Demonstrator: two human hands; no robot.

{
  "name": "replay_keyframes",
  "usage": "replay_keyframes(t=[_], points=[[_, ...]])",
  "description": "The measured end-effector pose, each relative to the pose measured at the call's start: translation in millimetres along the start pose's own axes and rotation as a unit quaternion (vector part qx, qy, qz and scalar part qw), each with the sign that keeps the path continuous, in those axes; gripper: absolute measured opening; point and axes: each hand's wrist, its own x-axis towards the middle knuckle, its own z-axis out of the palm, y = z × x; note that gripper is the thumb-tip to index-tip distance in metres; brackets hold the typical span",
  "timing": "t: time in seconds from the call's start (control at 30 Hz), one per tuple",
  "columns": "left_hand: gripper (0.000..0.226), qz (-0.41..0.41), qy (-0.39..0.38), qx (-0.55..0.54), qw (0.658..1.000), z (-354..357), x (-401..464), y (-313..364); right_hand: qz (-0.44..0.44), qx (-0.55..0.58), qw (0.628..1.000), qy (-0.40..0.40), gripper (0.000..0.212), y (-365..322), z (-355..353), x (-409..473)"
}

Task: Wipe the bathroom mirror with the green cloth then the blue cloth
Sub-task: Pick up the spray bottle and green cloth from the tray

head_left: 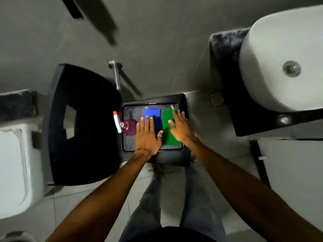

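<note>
A green cloth (pixel 168 119) and a blue cloth (pixel 153 114) lie folded side by side in a grey tray (pixel 130 140) on a black stool (pixel 172 158). My left hand (pixel 147 137) is spread flat, fingers apart, over the near part of the blue cloth. My right hand (pixel 180 127) is spread flat over the green cloth, fingers apart. Neither hand grips anything. A spray bottle (pixel 125 125) with pink liquid and a white nozzle lies at the tray's left end. The mirror is not in view.
A black chair (pixel 82 123) stands left of the stool. A white toilet (pixel 15 165) is at the far left. A white basin (pixel 283 63) on a dark counter is at the upper right. A floor drain (pixel 216 99) sits by the counter. My legs stand below the stool.
</note>
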Motion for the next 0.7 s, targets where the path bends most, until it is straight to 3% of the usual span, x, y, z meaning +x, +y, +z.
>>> replay_keyframes(t=[0.1,0.2,0.33,0.4,0.5,0.6,0.7], points=[[0.079,-0.041,-0.008,0.001,0.999,38.8,11.6,-25.8,0.025,-0.018,0.999,-0.041,0.064,10.0,46.1,29.4],[0.078,-0.039,0.0,-0.009,0.999,68.6,8.3,-46.3,0.053,-0.04,0.997,-0.034,0.073,19.6,85.5,47.6],[0.063,-0.088,0.071,-0.09,0.99,92.0,0.6,-65.5,0.101,-0.07,0.992,0.001,0.09,36.1,125.0,65.7],[0.05,-0.178,0.145,-0.171,0.958,101.3,-1.5,-71.1,0.108,-0.094,0.99,0.017,0.102,37.7,142.9,71.5],[0.053,-0.307,0.248,-0.319,0.861,102.5,8.0,-85.7,0.114,-0.141,0.983,0.038,0.118,37.8,159.3,77.5],[0.077,-0.276,0.297,-0.407,0.818,92.4,32.3,-110.4,0.122,-0.172,0.977,0.028,0.123,34.5,166.3,84.0],[0.092,-0.191,0.31,-0.452,0.814,82.6,64.3,-135.6,0.123,-0.195,0.973,0.036,0.092,30.0,166.1,92.1]])
